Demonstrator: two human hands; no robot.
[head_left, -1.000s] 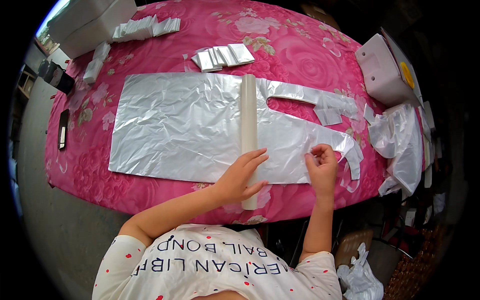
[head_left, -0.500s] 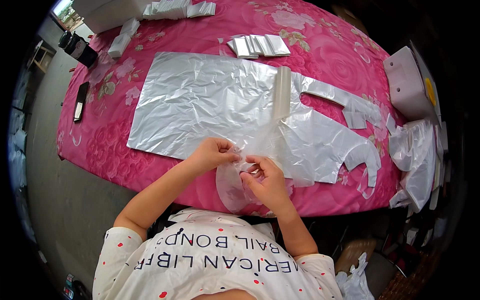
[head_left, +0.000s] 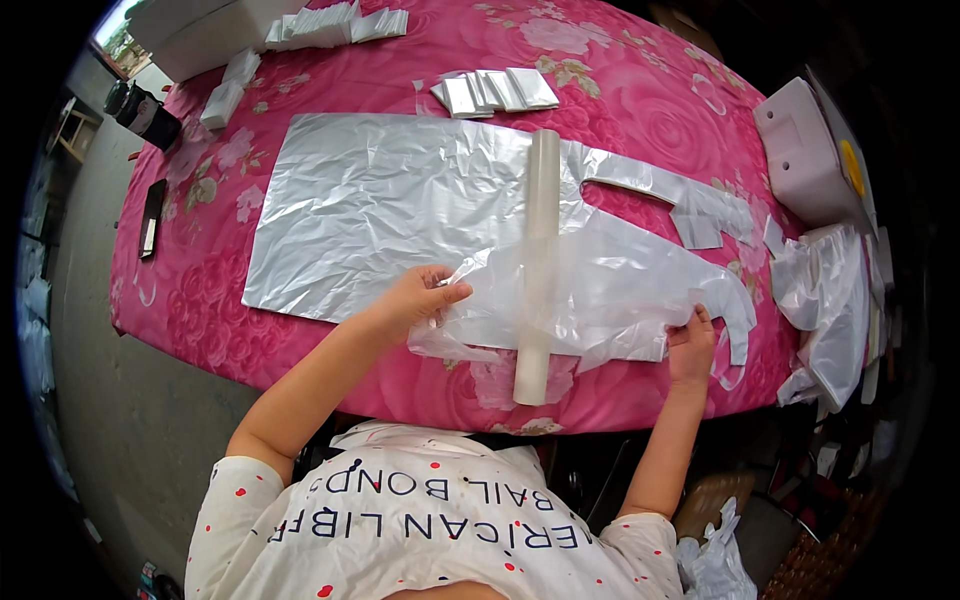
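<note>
A clear thin plastic sheet (head_left: pixel 600 295) is stretched between my hands over a white roll (head_left: pixel 538 260) that lies across the table. My left hand (head_left: pixel 420 300) pinches the sheet's left edge just left of the roll. My right hand (head_left: pixel 692 340) grips its right edge near the table's front. Under them a large silver plastic sheet (head_left: pixel 390 205) lies flat on the pink flowered tablecloth (head_left: pixel 300 340).
A stack of folded silver pieces (head_left: pixel 495 90) lies behind the roll. White folded pieces and boxes (head_left: pixel 320 25) sit at the back left, a dark phone (head_left: pixel 152 215) at the left edge, a white box (head_left: pixel 805 150) and crumpled clear plastic (head_left: pixel 830 300) at the right.
My hands were close together in front of me, holding bunched plastic. They have moved apart and spread the clear sheet over the roll.
</note>
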